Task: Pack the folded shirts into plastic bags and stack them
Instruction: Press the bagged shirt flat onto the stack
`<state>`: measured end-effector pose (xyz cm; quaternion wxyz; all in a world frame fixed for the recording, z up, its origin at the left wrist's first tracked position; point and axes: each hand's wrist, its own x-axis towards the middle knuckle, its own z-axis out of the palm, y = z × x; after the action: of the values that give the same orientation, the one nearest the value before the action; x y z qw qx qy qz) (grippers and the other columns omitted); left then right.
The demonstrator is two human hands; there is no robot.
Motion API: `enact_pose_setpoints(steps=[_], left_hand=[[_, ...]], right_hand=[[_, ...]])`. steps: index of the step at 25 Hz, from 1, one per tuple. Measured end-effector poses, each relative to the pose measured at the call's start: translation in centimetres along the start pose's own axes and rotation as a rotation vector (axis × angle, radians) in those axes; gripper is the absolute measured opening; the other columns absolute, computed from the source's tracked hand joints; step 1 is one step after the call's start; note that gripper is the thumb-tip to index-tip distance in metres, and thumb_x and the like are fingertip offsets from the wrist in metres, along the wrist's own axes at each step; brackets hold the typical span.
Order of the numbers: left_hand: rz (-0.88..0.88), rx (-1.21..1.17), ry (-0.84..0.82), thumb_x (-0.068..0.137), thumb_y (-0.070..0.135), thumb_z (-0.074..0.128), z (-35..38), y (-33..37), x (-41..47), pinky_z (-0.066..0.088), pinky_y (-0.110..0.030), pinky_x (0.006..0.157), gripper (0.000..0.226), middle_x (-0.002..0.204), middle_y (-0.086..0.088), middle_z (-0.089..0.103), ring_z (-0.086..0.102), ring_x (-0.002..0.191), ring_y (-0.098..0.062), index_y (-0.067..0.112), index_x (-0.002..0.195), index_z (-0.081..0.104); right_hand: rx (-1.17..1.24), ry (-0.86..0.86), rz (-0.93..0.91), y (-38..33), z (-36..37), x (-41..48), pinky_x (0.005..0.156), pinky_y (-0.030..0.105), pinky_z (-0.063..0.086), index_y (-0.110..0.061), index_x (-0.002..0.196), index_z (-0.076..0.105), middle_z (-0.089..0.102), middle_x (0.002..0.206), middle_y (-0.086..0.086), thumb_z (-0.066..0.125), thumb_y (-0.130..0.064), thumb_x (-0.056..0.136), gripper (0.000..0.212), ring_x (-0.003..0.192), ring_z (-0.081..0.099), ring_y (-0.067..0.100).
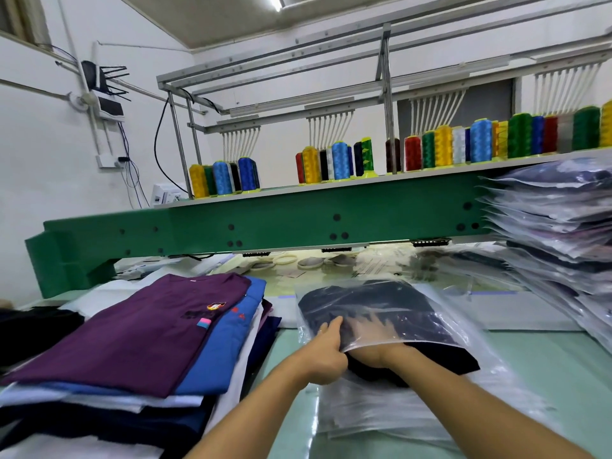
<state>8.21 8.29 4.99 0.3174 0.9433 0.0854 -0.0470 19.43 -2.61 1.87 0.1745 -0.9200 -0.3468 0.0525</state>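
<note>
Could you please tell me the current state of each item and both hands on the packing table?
dark shirt: folded, mostly inside the bag, near end sticking out.
plastic bag: mouth open, lying on empty bags.
left hand: grips the bag's mouth.
right hand: inside the bag, fingers spread on the shirt.
purple shirt: folded, unbagged.
bagged shirts: stacked at right.

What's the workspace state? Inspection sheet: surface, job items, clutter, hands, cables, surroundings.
Surface: pale green table, mostly covered.
Job's things: dark shirt partly inside plastic bag, near end out; folded shirts pile left, purple on top; bagged stack right; spare bags beneath.
Clutter: hoops and papers under the machine.
Grippers: left hand grips the bag's mouth; right hand inside the bag, fingers spread on the shirt.
Cables: black cable hangs along the wall.
Surroundings: green machine beam, thread cones on top.
</note>
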Motion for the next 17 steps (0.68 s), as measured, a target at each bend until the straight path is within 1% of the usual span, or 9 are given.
enact_pose_setpoints(steps=[2, 4, 5, 7, 10, 12, 14, 16, 17], left_hand=[[-0.009, 0.021, 0.015, 0.088, -0.001, 0.038, 0.0, 0.2, 0.0, 0.027, -0.044, 0.122, 0.089, 0.170, -0.007, -0.006, 0.013, 0.155, -0.031, 0.023, 0.162, -0.005], [-0.037, 0.071, 0.016, 0.089, 0.002, 0.039, 0.1, 0.4, 0.1, 0.019, -0.042, 0.124, 0.089, 0.169, -0.009, -0.011, 0.008, 0.156, -0.031, 0.023, 0.162, -0.007], [-0.056, 0.106, 0.006, 0.089, 0.004, 0.039, 0.2, 0.5, 0.1, 0.019, -0.042, 0.124, 0.089, 0.169, -0.010, -0.013, 0.008, 0.156, -0.032, 0.023, 0.162, -0.008], [-0.092, 0.213, -0.013, 0.091, 0.008, 0.040, 0.4, 0.2, 0.2, 0.024, -0.043, 0.122, 0.089, 0.169, -0.011, -0.013, 0.012, 0.154, -0.037, 0.028, 0.161, -0.010], [-0.117, 0.410, -0.028, 0.094, 0.009, 0.044, 0.6, -0.3, 0.1, 0.025, -0.054, 0.121, 0.089, 0.170, -0.006, -0.008, 0.007, 0.152, -0.046, 0.035, 0.160, -0.009], [-0.098, 0.562, -0.036, 0.096, 0.005, 0.048, 0.9, -0.3, -0.2, 0.023, -0.057, 0.121, 0.090, 0.170, -0.001, -0.008, -0.003, 0.154, -0.042, 0.035, 0.161, -0.005], [-0.054, 0.686, -0.022, 0.095, 0.004, 0.050, 0.9, 0.1, -0.6, 0.025, -0.055, 0.120, 0.085, 0.170, 0.001, -0.003, -0.001, 0.155, -0.036, 0.031, 0.162, 0.005], [0.022, 0.723, -0.019, 0.093, 0.003, 0.052, 1.0, 0.6, -0.9, 0.028, -0.052, 0.119, 0.080, 0.170, 0.000, 0.005, 0.008, 0.154, -0.033, 0.024, 0.161, 0.014], [0.072, 0.703, -0.036, 0.091, 0.005, 0.054, 1.0, 0.7, -1.1, 0.028, -0.050, 0.120, 0.081, 0.169, -0.001, 0.009, 0.011, 0.154, -0.032, 0.022, 0.161, 0.015]], right_hand=[[0.521, -0.039, -0.114, -0.4, -0.3, -1.1, 0.099, 0.042, 0.050, -0.022, 0.119, 0.065, 0.069, 0.117, 0.005, 0.058, -0.033, 0.094, 0.028, 0.115, 0.063, 0.025], [0.743, -0.096, -0.088, 0.0, -1.1, -1.9, 0.096, 0.038, 0.055, -0.017, 0.110, 0.073, 0.075, 0.108, 0.005, 0.061, -0.020, 0.093, 0.022, 0.103, 0.070, 0.022], [0.706, -0.105, -0.085, 0.5, -1.6, -2.4, 0.096, 0.031, 0.054, -0.017, 0.111, 0.074, 0.075, 0.110, 0.002, 0.059, -0.018, 0.095, 0.022, 0.105, 0.070, 0.019], [0.376, -0.095, -0.110, 2.2, -2.2, -3.0, 0.101, 0.020, 0.045, -0.024, 0.120, 0.068, 0.067, 0.126, -0.003, 0.049, -0.018, 0.101, 0.028, 0.117, 0.061, 0.016], [-0.200, -0.255, 0.029, 5.9, -1.7, -3.9, 0.123, 0.042, 0.011, -0.047, 0.152, 0.029, 0.017, 0.167, -0.003, 0.036, -0.056, 0.100, 0.053, 0.153, 0.015, 0.026], [-0.362, -0.218, 0.078, 8.1, -1.4, -4.9, 0.124, 0.048, -0.004, -0.049, 0.156, 0.008, -0.009, 0.168, -0.001, 0.026, -0.065, 0.100, 0.061, 0.154, -0.012, 0.029], [-0.471, -0.100, 0.093, 8.9, -1.5, -5.9, 0.126, 0.046, -0.001, -0.035, 0.160, 0.005, -0.014, 0.167, 0.007, 0.028, -0.043, 0.107, 0.059, 0.153, -0.015, 0.031], [-0.513, -0.040, 0.083, 8.7, -1.7, -6.7, 0.126, 0.044, 0.005, -0.022, 0.161, 0.007, -0.007, 0.168, 0.011, 0.039, -0.017, 0.104, 0.066, 0.155, -0.006, 0.032], [-0.491, -0.014, 0.069, 8.5, -1.7, -7.2, 0.126, 0.043, 0.009, -0.019, 0.161, 0.010, -0.001, 0.168, 0.011, 0.042, -0.015, 0.102, 0.067, 0.155, 0.000, 0.031]])
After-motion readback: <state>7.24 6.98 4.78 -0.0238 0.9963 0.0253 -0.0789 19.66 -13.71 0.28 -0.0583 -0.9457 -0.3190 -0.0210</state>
